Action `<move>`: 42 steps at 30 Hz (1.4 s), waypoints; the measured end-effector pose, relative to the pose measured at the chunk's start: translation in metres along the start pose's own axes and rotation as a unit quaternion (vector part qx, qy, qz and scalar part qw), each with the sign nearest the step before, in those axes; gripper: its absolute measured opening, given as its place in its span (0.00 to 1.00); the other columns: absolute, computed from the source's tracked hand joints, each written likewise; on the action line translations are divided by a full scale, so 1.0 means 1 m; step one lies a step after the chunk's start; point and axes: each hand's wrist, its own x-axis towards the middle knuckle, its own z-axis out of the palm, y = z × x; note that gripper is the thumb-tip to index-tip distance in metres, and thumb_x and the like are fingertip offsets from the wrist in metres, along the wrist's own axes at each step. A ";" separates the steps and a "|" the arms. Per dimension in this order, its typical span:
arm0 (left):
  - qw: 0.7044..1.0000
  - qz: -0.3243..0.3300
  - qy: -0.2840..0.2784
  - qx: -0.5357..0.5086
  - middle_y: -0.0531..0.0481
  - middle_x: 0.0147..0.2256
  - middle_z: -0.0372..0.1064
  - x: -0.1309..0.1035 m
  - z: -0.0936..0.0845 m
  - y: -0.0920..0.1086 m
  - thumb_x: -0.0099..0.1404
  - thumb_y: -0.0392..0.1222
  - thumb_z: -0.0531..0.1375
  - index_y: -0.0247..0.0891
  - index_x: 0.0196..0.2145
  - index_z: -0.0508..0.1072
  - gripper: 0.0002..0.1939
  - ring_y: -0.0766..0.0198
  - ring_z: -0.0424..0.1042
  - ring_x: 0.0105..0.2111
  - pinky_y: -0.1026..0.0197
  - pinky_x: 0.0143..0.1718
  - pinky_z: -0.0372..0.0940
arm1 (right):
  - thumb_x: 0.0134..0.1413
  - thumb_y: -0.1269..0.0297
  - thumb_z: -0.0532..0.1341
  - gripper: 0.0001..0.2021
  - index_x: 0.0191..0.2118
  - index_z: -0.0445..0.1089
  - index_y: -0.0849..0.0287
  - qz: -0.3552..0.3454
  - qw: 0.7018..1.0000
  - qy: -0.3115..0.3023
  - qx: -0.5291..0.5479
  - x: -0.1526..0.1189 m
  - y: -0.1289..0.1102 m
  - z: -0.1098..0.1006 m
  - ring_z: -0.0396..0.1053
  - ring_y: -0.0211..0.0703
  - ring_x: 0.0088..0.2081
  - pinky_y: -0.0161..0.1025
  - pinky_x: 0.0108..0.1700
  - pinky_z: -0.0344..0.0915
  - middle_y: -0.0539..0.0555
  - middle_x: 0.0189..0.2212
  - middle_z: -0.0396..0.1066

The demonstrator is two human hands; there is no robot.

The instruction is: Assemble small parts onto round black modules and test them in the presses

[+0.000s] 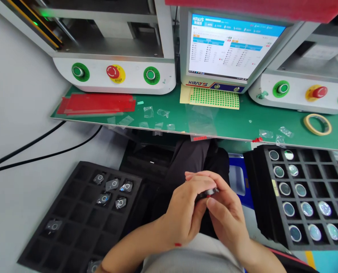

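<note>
A small dark round watch case point(207, 194) is held between my two hands in front of my lap. My left hand point(186, 203) wraps around it from the left, its fingers curled over the top. From the other side my right hand point(228, 204) closes on it, thumb pressed near the lower edge. Fingers hide most of the case, and a bit of red shows at its rim. To the left, a black foam tray point(80, 212) holds several film-wrapped dark pieces with ring marks. On the right, another black compartment tray point(322, 189) carries several round glassy-faced pieces.
A green bench point(237, 127) crosses ahead, bearing red strips point(97, 104), film scraps, a sheet of green dots point(214, 98) and a tape roll point(317, 124). Behind stand a monitor point(222, 49) and presses with green and red buttons. Black cables point(44, 157) run at the left.
</note>
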 end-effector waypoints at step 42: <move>0.685 -0.391 -0.050 -0.613 0.51 0.21 0.66 0.012 0.009 0.025 0.68 0.55 0.57 0.34 0.33 0.70 0.19 0.67 0.66 0.21 0.68 0.20 0.54 | 0.48 0.64 0.73 0.32 0.59 0.65 0.49 -0.261 0.940 -0.105 -0.194 0.006 -0.006 -0.040 0.77 0.52 0.48 0.58 0.60 0.69 0.55 0.48 0.77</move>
